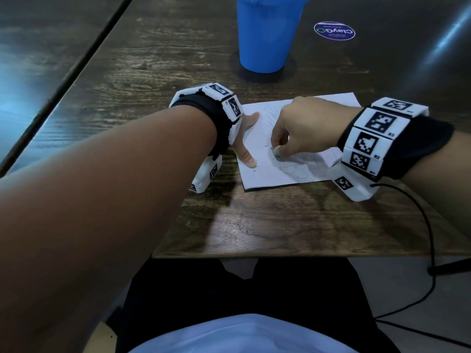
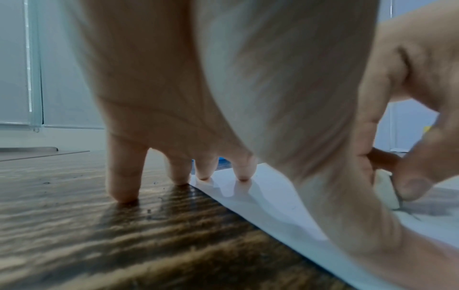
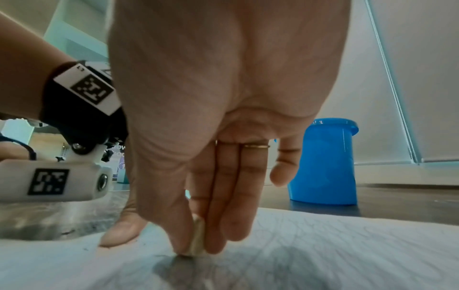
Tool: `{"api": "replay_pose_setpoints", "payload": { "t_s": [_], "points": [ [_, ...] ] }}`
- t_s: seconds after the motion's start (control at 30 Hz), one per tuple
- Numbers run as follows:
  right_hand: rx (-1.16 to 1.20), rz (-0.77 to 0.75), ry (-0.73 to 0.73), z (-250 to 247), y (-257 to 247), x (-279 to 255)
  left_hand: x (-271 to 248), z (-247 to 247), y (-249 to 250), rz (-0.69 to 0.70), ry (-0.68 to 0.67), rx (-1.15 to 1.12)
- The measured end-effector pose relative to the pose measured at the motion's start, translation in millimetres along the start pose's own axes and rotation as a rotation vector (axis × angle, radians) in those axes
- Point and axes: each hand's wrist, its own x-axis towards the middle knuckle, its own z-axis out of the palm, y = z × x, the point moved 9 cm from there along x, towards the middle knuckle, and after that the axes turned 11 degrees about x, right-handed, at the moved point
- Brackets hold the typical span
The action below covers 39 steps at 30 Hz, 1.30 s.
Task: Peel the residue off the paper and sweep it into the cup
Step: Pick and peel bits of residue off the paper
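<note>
A white paper with faint pencil scribbles lies on the dark wooden table. My left hand presses its left edge with spread, straight fingers, the thumb flat on the sheet. In the left wrist view two fingertips stand on the paper and two on the wood. My right hand pinches a small pale eraser between thumb and fingers, its tip down on the scribbles. The eraser touches the paper. A few dark crumbs lie near the thumb. The blue cup stands upright behind the paper.
A round sticker sits on the table right of the cup. A black cable runs off the table's front right corner. A seam splits the tabletop on the left. The table's front edge is near my lap.
</note>
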Motion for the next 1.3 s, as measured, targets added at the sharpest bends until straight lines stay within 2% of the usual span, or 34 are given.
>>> {"api": "replay_pose_setpoints", "payload": {
  "t_s": [0.1,0.23,0.3,0.37,0.53,0.63,0.83,0.9,0.97,1.17,1.3],
  "points": [
    [0.011,-0.035,-0.026,5,-3,-1,1,0,-1,-0.008,0.000,0.021],
    [0.082,-0.088,-0.213,22,-12,-12,4,3,-4,-0.018,-0.015,0.013],
    [0.089,-0.088,-0.244,24,-13,-14,4,3,-5,-0.024,-0.014,0.028],
    [0.078,-0.070,-0.208,21,-10,-11,4,2,-4,-0.021,-0.005,0.036],
    [0.043,0.050,-0.004,0,5,3,2,2,-2,-0.010,0.012,0.020],
    [0.044,0.052,0.021,-3,9,7,3,1,-3,-0.016,0.007,0.047],
    [0.113,-0.040,-0.244,22,-4,-7,5,4,-3,-0.014,0.008,0.010],
    [0.115,-0.042,-0.271,23,-5,-8,5,2,-3,-0.025,0.004,0.038],
    [0.111,-0.028,-0.249,20,-4,-6,3,1,-3,-0.028,-0.006,0.066],
    [0.034,0.050,-0.030,-1,8,5,3,2,-3,-0.017,0.010,0.053],
    [0.050,-0.003,-0.031,3,5,4,2,1,-4,-0.017,0.000,0.064]
  ]
}}
